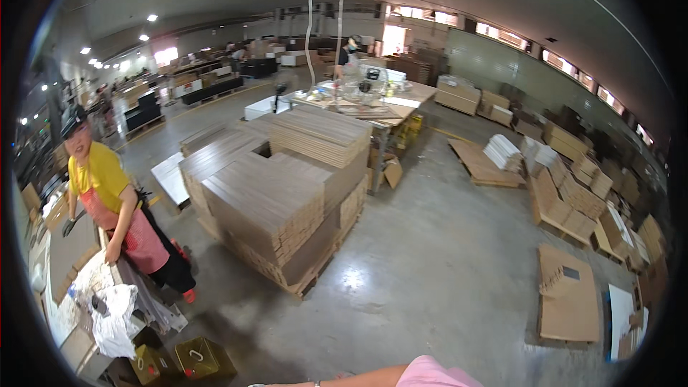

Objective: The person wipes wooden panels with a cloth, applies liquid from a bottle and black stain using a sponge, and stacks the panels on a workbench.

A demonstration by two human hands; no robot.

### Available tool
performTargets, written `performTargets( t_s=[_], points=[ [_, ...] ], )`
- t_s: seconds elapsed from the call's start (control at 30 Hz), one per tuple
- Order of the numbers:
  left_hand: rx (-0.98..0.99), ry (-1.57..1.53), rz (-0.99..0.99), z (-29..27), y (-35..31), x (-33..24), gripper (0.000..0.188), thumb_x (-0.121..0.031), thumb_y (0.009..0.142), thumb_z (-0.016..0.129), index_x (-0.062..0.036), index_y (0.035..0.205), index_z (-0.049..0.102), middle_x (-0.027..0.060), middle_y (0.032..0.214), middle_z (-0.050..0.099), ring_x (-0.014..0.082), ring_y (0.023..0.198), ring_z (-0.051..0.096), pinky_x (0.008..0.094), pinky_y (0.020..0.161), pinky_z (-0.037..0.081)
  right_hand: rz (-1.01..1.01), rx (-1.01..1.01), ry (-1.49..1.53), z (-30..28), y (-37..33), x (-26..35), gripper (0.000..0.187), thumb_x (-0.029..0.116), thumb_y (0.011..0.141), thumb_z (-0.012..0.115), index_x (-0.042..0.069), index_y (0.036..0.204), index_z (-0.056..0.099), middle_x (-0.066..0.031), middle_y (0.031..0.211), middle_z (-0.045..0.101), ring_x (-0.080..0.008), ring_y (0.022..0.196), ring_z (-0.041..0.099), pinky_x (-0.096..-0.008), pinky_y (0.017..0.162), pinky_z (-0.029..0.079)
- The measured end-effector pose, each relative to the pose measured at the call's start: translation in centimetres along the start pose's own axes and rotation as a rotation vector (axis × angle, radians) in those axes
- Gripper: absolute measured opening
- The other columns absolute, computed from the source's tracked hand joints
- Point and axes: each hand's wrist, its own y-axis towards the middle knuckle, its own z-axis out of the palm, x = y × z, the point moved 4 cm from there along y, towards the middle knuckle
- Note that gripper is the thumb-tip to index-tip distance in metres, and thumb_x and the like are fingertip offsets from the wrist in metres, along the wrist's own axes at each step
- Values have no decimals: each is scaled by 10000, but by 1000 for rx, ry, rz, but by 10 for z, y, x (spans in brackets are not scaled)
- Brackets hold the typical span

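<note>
Head view looks across a warehouse floor, and of the person's own body only a bare forearm (337,378) and a pink sleeve (433,374) show along the lower edge; neither hand is in the picture, so I cannot tell how the fingers stand or whether they hold anything. Nearest to that forearm, two yellow boxes (188,360) sit on the concrete floor at lower left. A pallet of stacked brown boards (276,197) stands in the middle. At left, a co-worker in a yellow shirt and red apron (118,208) leans over a cluttered table (72,258) with crumpled white plastic (115,319).
</note>
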Motion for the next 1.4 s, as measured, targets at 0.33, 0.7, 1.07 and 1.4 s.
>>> performTargets(
  t_s=[0.33, 0.7, 1.07, 1.4],
  points=[
    [81, 35, -17, -31, -10, -7, 466, -303, 992, 744, -25, 1363, 696, 144, 1316, 743, 325, 1250, 702, 537, 1121, 529, -98, -141, -6, 26, -11, 19, 451, 166, 988, 615, -33, 1384, 699, -205, 1469, 653, -351, 1390, 581, -446, 1210, 422],
    [116, 58, -96, -28, 0, -21, 519, -356, 1021, 689, -20, 1415, 667, 167, 1364, 725, 345, 1293, 680, 536, 1148, 517, -2, -193, 8, 20, 8, 3, 443, 210, 1023, 614, -17, 1391, 713, -197, 1402, 714, -299, 1305, 633, -436, 1157, 463],
    [110, 27, -129, -38, 21, -15, 574, -410, 1051, 633, -15, 1467, 637, 189, 1412, 707, 365, 1337, 657, 536, 1176, 504, 102, -179, -1, 13, 7, -2, 448, 241, 1029, 617, -8, 1387, 719, -191, 1366, 743, -291, 1256, 671, -431, 1122, 492],
    [95, -47, -151, -67, 29, -7, 627, -459, 1078, 583, -11, 1515, 611, 209, 1455, 690, 384, 1376, 637, 535, 1201, 493, 270, -145, -104, 25, -16, -64, 425, 329, 1069, 618, 0, 1324, 702, -146, 1075, 790, -318, 1008, 730, -438, 922, 568]
  ],
)
